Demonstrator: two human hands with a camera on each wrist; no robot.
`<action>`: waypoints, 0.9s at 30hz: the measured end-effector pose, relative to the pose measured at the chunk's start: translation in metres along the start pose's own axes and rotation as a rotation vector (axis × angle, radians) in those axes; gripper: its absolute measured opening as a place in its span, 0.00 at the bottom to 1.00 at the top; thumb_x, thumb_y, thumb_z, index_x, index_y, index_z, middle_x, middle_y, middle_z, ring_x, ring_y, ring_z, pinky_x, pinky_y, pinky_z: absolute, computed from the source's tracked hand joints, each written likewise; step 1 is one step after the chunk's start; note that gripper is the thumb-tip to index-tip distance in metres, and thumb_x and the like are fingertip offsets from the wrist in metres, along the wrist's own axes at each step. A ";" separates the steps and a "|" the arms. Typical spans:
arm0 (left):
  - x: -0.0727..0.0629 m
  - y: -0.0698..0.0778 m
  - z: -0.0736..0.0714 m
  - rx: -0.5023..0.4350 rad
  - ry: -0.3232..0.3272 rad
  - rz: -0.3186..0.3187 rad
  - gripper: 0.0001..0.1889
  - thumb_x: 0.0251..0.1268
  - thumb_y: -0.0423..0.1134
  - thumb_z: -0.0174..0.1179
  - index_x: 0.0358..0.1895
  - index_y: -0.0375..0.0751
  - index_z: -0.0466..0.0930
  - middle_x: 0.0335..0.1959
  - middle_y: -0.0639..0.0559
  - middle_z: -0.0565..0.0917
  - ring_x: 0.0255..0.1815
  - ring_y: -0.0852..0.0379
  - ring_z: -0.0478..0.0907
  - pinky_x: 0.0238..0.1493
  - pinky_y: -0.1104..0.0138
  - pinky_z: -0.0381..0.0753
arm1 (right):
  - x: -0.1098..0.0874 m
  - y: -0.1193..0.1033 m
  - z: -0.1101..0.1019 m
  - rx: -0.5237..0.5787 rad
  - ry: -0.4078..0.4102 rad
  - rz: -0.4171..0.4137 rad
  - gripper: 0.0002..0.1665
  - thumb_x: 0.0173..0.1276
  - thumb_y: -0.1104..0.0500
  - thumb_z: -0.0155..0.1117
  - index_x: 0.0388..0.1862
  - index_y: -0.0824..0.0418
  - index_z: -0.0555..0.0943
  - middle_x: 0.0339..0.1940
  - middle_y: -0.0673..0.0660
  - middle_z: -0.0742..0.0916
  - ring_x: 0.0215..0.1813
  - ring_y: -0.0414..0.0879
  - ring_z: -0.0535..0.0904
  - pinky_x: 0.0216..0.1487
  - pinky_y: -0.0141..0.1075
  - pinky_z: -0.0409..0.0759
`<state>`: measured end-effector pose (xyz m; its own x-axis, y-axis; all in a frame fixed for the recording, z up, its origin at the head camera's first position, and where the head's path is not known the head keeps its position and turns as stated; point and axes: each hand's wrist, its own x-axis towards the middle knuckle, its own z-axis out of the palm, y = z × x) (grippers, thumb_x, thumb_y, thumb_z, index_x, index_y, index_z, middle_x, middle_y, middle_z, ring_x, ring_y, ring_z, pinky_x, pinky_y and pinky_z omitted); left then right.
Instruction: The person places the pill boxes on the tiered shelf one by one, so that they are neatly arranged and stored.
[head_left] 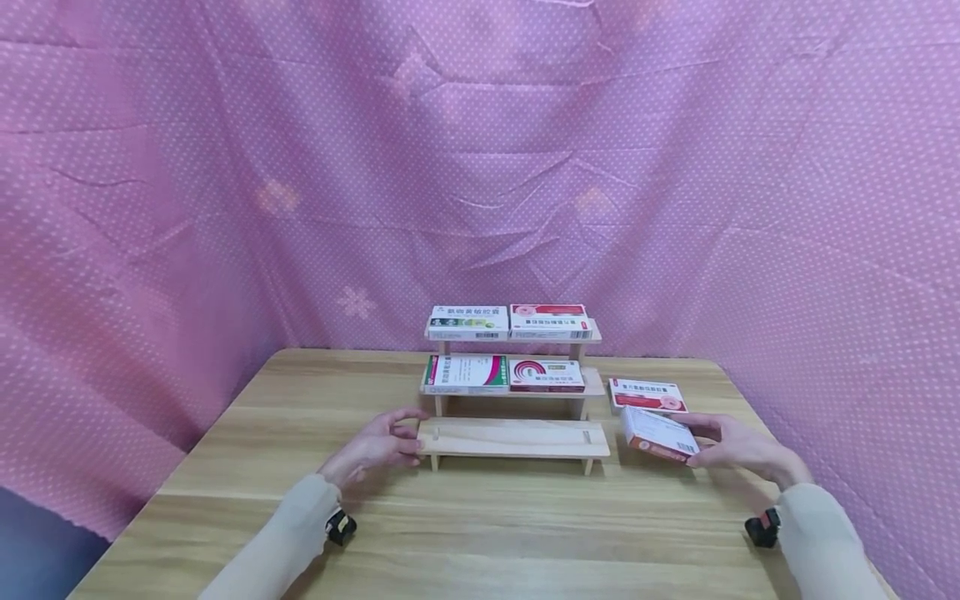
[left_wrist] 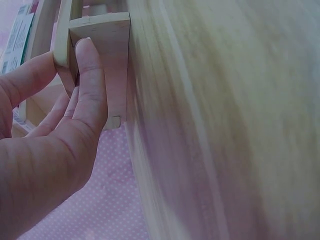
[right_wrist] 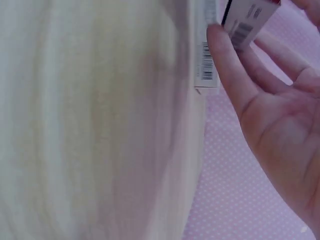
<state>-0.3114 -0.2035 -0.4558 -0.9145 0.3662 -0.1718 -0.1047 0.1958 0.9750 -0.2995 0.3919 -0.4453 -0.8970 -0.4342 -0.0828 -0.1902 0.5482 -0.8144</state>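
Left hand (head_left: 378, 446): thumb and fingers pinch the near-left end of the wooden stand (head_left: 513, 439), lowest shelf, just a board's thickness between them. Stand sits on the bench (head_left: 480, 533) between the hands, three tiers. Middle tier, beyond left hand: green-and-magenta box (head_left: 465, 373), then red-swirl box (head_left: 547, 377) toward right hand's side. Top tier, farther from both hands: green-trimmed box (head_left: 468, 323) left, red-and-white box (head_left: 551, 322) right. Red-striped box (head_left: 647, 396) lies flat just beyond right hand. Right hand (head_left: 738, 450): part open, gripping tilted white box (head_left: 662, 433) between thumb and fingers. Pink dotted curtain (head_left: 480, 192) behind everything, beyond both hands.
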 end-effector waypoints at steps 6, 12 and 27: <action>0.000 0.001 -0.001 -0.009 -0.018 0.016 0.32 0.61 0.25 0.59 0.70 0.33 0.61 0.50 0.32 0.79 0.43 0.47 0.83 0.53 0.52 0.84 | -0.004 -0.004 -0.002 0.117 -0.030 0.035 0.46 0.60 0.61 0.69 0.76 0.62 0.61 0.74 0.70 0.65 0.59 0.29 0.72 0.55 0.24 0.74; -0.001 -0.001 -0.001 -0.029 -0.015 0.019 0.33 0.60 0.24 0.59 0.70 0.33 0.61 0.49 0.33 0.79 0.43 0.46 0.83 0.52 0.54 0.85 | 0.001 -0.006 -0.001 0.123 -0.064 0.027 0.45 0.61 0.62 0.67 0.76 0.63 0.61 0.72 0.71 0.67 0.60 0.35 0.73 0.56 0.27 0.75; 0.001 -0.004 -0.002 -0.047 -0.025 0.011 0.34 0.61 0.25 0.59 0.72 0.33 0.59 0.48 0.35 0.79 0.40 0.49 0.84 0.52 0.54 0.85 | 0.014 -0.018 0.023 0.309 -0.187 -0.153 0.36 0.68 0.69 0.57 0.74 0.69 0.61 0.64 0.48 0.79 0.60 0.36 0.76 0.58 0.31 0.78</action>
<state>-0.3131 -0.2060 -0.4592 -0.9056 0.3912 -0.1638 -0.1135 0.1485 0.9824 -0.2996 0.3591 -0.4447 -0.7737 -0.6329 -0.0269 -0.1614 0.2381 -0.9577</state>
